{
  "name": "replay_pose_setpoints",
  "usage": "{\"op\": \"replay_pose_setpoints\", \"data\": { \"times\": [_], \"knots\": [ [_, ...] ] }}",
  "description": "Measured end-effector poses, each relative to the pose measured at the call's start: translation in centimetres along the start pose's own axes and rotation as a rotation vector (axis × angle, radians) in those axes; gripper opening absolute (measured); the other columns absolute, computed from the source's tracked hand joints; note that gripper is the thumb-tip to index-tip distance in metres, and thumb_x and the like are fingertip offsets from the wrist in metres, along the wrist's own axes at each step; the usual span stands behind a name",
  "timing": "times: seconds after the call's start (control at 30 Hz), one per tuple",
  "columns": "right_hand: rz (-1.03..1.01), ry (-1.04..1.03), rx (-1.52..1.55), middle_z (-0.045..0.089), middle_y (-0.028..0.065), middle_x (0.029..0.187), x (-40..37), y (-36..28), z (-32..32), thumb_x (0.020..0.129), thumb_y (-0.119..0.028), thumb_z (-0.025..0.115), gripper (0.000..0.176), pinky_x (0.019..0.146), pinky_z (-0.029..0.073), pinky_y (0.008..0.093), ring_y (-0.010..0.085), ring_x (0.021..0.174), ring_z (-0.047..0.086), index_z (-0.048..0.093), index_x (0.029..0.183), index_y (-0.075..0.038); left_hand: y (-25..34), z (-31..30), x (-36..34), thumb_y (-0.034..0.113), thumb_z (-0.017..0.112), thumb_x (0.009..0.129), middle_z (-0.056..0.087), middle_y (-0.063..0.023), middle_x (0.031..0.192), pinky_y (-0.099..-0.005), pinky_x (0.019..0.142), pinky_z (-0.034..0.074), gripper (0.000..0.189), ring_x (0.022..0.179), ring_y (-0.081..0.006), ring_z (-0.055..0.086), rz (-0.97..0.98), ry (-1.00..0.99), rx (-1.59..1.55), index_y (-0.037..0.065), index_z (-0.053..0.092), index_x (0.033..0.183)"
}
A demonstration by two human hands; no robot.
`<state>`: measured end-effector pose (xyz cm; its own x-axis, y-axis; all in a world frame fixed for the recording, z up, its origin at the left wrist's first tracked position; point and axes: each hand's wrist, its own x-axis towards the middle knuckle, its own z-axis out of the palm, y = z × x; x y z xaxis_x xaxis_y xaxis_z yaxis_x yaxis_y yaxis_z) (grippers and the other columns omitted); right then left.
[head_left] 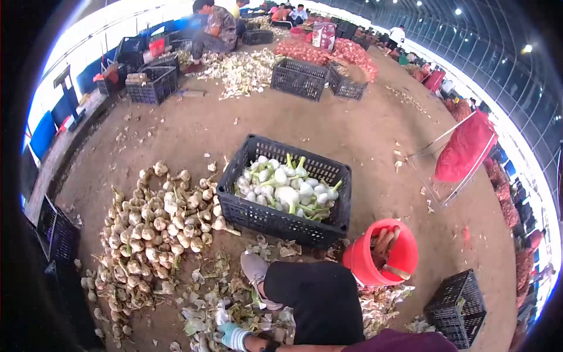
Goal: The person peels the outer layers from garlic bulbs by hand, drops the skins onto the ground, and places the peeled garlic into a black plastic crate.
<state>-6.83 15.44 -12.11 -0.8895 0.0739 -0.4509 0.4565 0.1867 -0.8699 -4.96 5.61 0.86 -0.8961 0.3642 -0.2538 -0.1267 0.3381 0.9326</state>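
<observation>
My left hand (234, 336), in a teal and white glove, is low in the view over the peelings, beside my shoe; its fingers are too small and partly hidden to make out. My right hand does not show. A black crate (275, 226) in front of my knee holds white peeled garlic bulbs (287, 195) with green stems. To its left lies a large heap of unpeeled garlic (149, 234) on the ground. Loose skins and leaves (202, 317) lie around my hand and foot.
A red bucket (363, 264) with brown, stick-like things stands right of my knee. Another black crate (457, 308) is at lower right. A red sack hangs on a metal frame (463, 152). Farther off are crates (299, 79), garlic piles and several people (217, 29).
</observation>
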Motion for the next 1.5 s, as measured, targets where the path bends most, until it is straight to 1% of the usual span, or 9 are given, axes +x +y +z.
{"op": "replay_pose_setpoints", "data": {
  "times": [0.37,0.67,0.73,0.93,1.0,1.17,1.27,1.37,1.5],
  "knots": [
    [-0.11,-0.159,-0.134,0.058,0.0192,0.079,-3.8,-2.5,-0.9,0.071,-0.02,0.053,0.025,0.063,0.045,0.0394,0.0359,0.074,0.056,0.055,0.085,0.0,3.1,-0.2,-2.9,0.006,0.067,0.062,0.053,-0.0105,0.105,-0.0284,0.078,0.042,0.056,0.089,-0.0187,0.05,0.03,0.055,0.162,0.001,0.048,0.114],
    [-0.001,-0.027,-0.348,0.059,0.0099,0.079,-5.8,-3.1,-0.2,0.069,-0.014,0.054,0.016,0.061,0.046,0.0356,0.0228,0.07,0.058,0.06,0.083,-0.008,2.5,-0.7,-3.5,0.02,0.05,0.079,0.055,-0.0116,0.096,-0.0267,0.066,0.045,0.048,0.08,-0.0209,0.053,-0.245,0.005,-0.598,0.002,0.037,0.121],
    [-0.324,0.13,-0.03,0.058,0.0188,0.08,-6.4,-4.8,-1.2,0.069,-0.01,0.053,0.022,0.062,0.045,0.0379,0.0364,0.076,0.055,0.055,0.089,-0.001,1.6,-0.8,-3.1,0.034,0.046,0.08,0.055,-0.0086,0.097,-0.0306,0.065,0.046,0.047,0.083,-0.0218,0.053,-0.485,0.161,-1.06,0.006,0.042,0.118],
    [-0.214,0.209,0.206,0.059,0.0137,0.078,-5.0,-3.1,0.4,0.073,-0.009,0.052,0.022,0.061,0.042,0.0324,0.0244,0.065,0.053,0.056,0.094,-0.001,2.5,0.4,-3.4,0.037,0.05,0.077,0.052,-0.011,0.105,-0.0315,0.073,0.045,0.053,0.092,-0.0241,0.05,-0.358,0.087,-0.723,0.004,0.041,0.117],
    [-0.225,0.174,0.072,0.06,0.0118,0.082,-4.7,-3.3,0.7,0.073,-0.004,0.051,0.025,0.066,0.042,0.0312,0.0231,0.07,0.053,0.054,0.096,0.002,3.0,0.6,-3.9,0.02,0.056,0.074,0.05,-0.0135,0.105,-0.0316,0.076,0.044,0.054,0.093,-0.0232,0.049,0.212,0.28,0.135,0.001,0.036,0.12],
    [-0.317,0.037,0.407,0.06,0.0156,0.087,-6.9,-5.5,-2.0,0.074,-0.005,0.052,0.03,0.069,0.043,0.0289,0.0216,0.074,0.055,0.051,0.102,0.004,0.0,-0.7,-2.7,0.025,0.047,0.081,0.057,-0.0101,0.092,-0.0324,0.071,0.044,0.03,0.082,-0.0205,0.053,-0.24,0.162,-1.172,0.0,0.052,0.098],
    [-0.331,0.059,0.677,0.06,0.0153,0.081,-7.4,-6.3,-2.9,0.075,-0.009,0.053,0.028,0.065,0.043,0.0282,0.0184,0.071,0.054,0.053,0.101,0.002,-0.1,0.3,-2.6,0.029,0.045,0.083,0.057,-0.0079,0.091,-0.0303,0.075,0.042,0.028,0.086,-0.0192,0.052,-0.057,0.286,-0.347,0.004,0.055,0.091],
    [-0.204,0.044,0.296,0.058,0.0128,0.071,-8.0,-6.8,-3.9,0.076,-0.009,0.051,0.019,0.06,0.042,0.0281,0.0177,0.067,0.053,0.056,0.091,0.001,-2.0,-0.8,-1.9,0.027,0.046,0.082,0.056,-0.0046,0.084,-0.0281,0.07,0.042,0.028,0.076,-0.0186,0.052,-0.164,0.029,-1.195,0.005,0.052,0.099],
    [-0.472,0.202,0.07,0.059,0.0181,0.079,-5.5,-3.5,0.4,0.069,-0.005,0.054,0.02,0.063,0.044,0.0323,0.0278,0.073,0.057,0.057,0.088,-0.001,-0.6,-1.4,-2.8,0.02,0.053,0.079,0.047,-0.0024,0.071,-0.0269,0.063,0.04,0.043,0.066,-0.014,0.045,-0.237,0.159,-0.703,0.009,0.038,0.118]
  ]
}}
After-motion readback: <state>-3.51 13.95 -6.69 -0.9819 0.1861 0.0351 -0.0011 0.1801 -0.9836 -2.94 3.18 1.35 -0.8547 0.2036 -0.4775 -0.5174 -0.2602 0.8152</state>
